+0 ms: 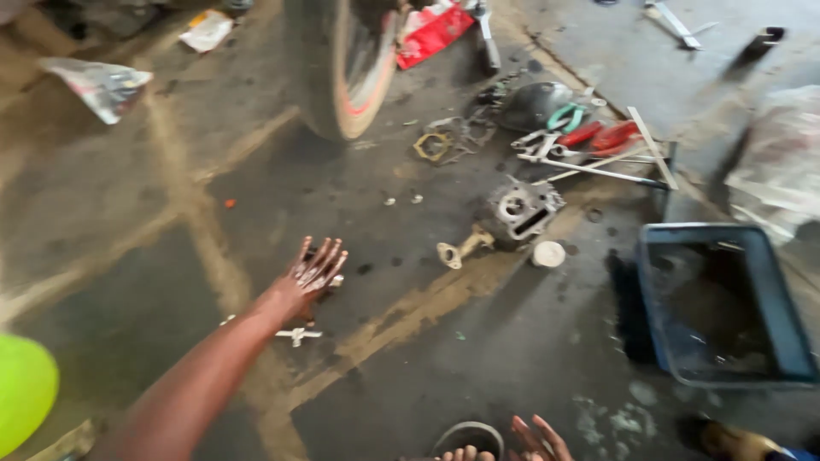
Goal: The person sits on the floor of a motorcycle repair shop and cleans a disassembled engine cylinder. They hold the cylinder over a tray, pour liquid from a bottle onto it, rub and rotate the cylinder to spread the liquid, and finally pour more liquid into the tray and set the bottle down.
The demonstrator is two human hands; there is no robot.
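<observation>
My left hand reaches out over the oily concrete floor with its fingers spread and shiny with grease, holding nothing. A small dark bit lies right by its fingertips. A little cross-shaped metal piece rests on the floor under my forearm. At the bottom edge only the spread fingers of my right hand show, next to a dark round rim. A grey engine cylinder block sits further off to the right, apart from both hands.
A motorcycle wheel stands at the top. Pliers and rods lie in a heap with a gasket nearby. A brass-coloured pipe piece and a white cap flank the block. A blue tray stands right.
</observation>
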